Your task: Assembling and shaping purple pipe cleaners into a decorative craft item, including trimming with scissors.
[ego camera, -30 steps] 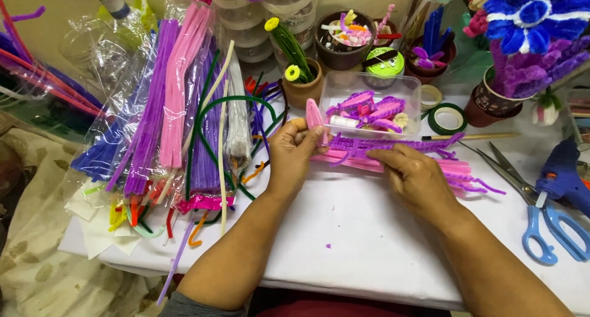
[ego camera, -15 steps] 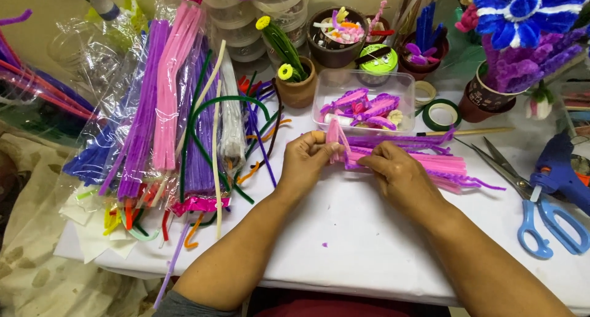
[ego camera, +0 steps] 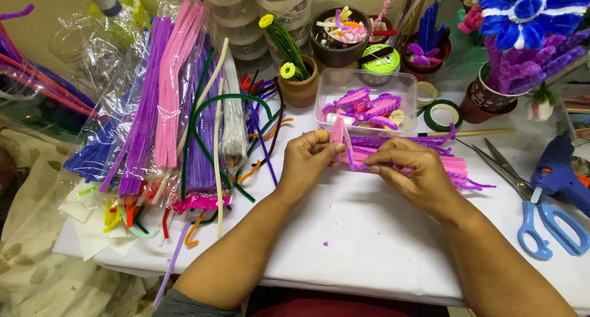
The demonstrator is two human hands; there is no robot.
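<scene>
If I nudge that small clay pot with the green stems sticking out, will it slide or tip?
The clay pot looks squat and wide-based, so it would probably slide. The tall green stems lean left, which may make it tip that way. Loose pipe cleaners lying close beside it could snag it.

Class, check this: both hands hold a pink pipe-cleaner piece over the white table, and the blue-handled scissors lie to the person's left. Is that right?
Not quite. The head view shows the scissors lying to the person's right, beside the right hand. The rest stands: both hands, left hand included, hold the pink piece over the table.

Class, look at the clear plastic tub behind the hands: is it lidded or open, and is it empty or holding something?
Open and holding things: the clear plastic tub shows no lid, and pink and purple fuzzy-stem pieces lie inside.
</scene>
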